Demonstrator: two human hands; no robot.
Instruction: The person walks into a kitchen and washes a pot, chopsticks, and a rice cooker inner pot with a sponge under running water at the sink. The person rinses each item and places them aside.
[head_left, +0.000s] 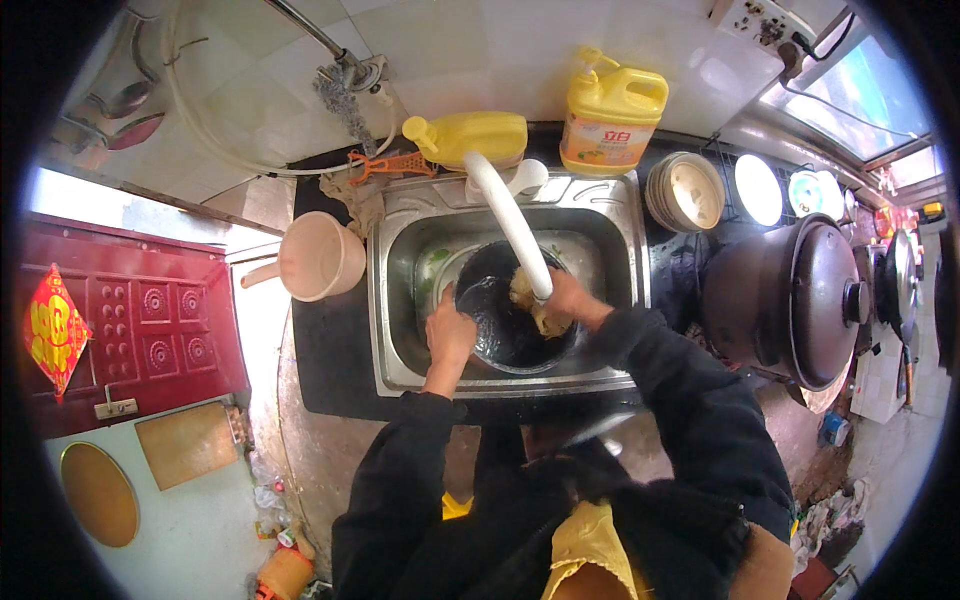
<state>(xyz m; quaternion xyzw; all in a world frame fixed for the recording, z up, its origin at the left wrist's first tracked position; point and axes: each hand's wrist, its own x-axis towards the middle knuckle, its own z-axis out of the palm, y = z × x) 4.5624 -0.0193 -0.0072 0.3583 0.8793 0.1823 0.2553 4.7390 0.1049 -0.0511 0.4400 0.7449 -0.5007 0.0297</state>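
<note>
A dark round pot (495, 322) with a shiny wet inside sits in the stainless steel sink (401, 225). My left hand (451, 334) grips its left rim, thumb reaching along the edge. In my right hand (571, 300) is a yellowish scrubbing pad or cloth (553, 324), pressed against the pot's inner right wall. The curved white faucet (506, 217) arches over the pot, and its spout end hides part of the pad and of my right fingers. Green leaf scraps (439, 256) lie in the sink left of the pot.
Two yellow detergent jugs, one lying (480, 139) and one upright (615, 124), line the sink's back. A pink dipper (322, 256) stands left. Stacked bowls (686, 193) and a large lidded brown pot (784, 300) are on the right. A peeler-like orange tool (390, 165) lies behind.
</note>
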